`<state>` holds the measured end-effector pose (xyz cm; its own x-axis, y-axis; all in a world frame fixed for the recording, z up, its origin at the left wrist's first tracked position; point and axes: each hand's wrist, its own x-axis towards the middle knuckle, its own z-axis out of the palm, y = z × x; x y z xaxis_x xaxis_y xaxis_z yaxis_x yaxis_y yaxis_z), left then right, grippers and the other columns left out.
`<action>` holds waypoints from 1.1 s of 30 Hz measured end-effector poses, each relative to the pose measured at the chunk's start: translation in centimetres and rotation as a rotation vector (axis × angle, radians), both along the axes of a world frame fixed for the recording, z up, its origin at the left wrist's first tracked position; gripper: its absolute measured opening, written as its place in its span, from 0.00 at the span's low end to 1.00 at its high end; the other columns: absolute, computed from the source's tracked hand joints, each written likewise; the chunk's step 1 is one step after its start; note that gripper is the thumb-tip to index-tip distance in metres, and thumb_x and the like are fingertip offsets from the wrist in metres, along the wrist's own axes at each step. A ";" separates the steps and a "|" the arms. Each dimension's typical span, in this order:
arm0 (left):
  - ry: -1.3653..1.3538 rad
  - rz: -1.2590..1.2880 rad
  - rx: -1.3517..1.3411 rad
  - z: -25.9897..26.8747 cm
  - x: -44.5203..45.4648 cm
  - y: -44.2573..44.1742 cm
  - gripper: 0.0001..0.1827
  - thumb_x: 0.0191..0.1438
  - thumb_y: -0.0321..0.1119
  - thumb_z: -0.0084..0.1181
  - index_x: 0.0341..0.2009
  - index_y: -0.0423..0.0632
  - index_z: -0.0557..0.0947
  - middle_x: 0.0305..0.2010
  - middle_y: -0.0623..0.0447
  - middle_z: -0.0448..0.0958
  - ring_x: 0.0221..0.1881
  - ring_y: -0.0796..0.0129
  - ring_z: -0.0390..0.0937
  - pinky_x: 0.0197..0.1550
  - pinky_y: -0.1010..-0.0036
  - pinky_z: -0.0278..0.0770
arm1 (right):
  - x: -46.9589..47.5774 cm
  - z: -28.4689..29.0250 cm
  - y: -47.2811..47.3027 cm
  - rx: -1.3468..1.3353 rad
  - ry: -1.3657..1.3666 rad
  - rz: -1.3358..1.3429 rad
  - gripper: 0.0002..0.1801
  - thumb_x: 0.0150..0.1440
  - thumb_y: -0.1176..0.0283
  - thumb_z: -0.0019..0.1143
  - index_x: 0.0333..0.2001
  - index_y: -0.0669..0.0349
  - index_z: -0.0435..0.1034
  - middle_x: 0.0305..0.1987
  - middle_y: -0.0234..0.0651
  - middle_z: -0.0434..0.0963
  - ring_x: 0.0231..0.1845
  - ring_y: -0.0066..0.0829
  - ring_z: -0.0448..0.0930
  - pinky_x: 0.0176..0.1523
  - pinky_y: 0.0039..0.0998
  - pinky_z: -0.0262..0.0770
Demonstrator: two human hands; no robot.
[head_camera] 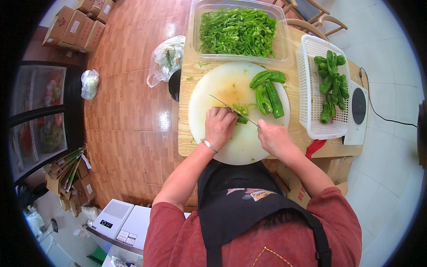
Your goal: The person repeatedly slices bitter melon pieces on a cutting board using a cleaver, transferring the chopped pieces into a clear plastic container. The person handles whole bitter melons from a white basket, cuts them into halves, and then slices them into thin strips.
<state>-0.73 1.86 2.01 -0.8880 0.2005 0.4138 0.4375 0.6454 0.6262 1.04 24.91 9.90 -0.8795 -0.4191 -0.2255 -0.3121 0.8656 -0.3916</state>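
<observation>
On a round white cutting board (213,80) my left hand (220,124) presses a green pepper piece (242,119), its fingers curled beside the blade. The handle of a kitchen knife (220,100) is in my right hand (275,136), the blade slanting across the pepper. Cut pepper strips (241,109) lie just beyond the blade. Three larger green peppers (274,99) rest at the board's right side. Behind the board, a clear plastic tub (287,43) holds a heap of sliced green pepper (237,31).
A white plastic basket (303,86) with several green peppers (330,80) stands right of the board, beside a device with a round black plate (359,106). A red cloth (315,148) hangs at the wooden table's (185,133) near edge. A plastic bag (168,60) sits left of the table.
</observation>
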 end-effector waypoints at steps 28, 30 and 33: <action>-0.040 -0.139 -0.108 1.0 0.2 -2.5 0.10 0.48 0.25 0.64 0.38 0.50 0.86 0.43 0.54 0.80 0.47 0.57 0.76 0.50 0.62 0.73 | -0.2 0.8 -0.8 -0.042 -0.045 -0.015 0.06 0.64 0.75 0.53 0.42 0.63 0.66 0.29 0.52 0.81 0.32 0.57 0.85 0.35 0.54 0.79; -0.046 -0.149 -0.122 0.8 0.1 -2.6 0.11 0.48 0.25 0.64 0.38 0.50 0.86 0.43 0.54 0.80 0.47 0.57 0.76 0.50 0.63 0.73 | 0.2 1.2 -1.2 -0.031 -0.042 0.000 0.06 0.63 0.75 0.53 0.42 0.63 0.66 0.29 0.52 0.81 0.32 0.57 0.85 0.35 0.54 0.79; 0.006 -0.135 -0.060 0.2 -0.2 -2.4 0.10 0.48 0.25 0.64 0.38 0.50 0.86 0.42 0.54 0.80 0.47 0.56 0.76 0.49 0.62 0.74 | 0.8 0.1 -1.2 0.009 -0.060 -0.010 0.06 0.63 0.75 0.53 0.42 0.63 0.66 0.30 0.52 0.81 0.32 0.56 0.84 0.35 0.54 0.79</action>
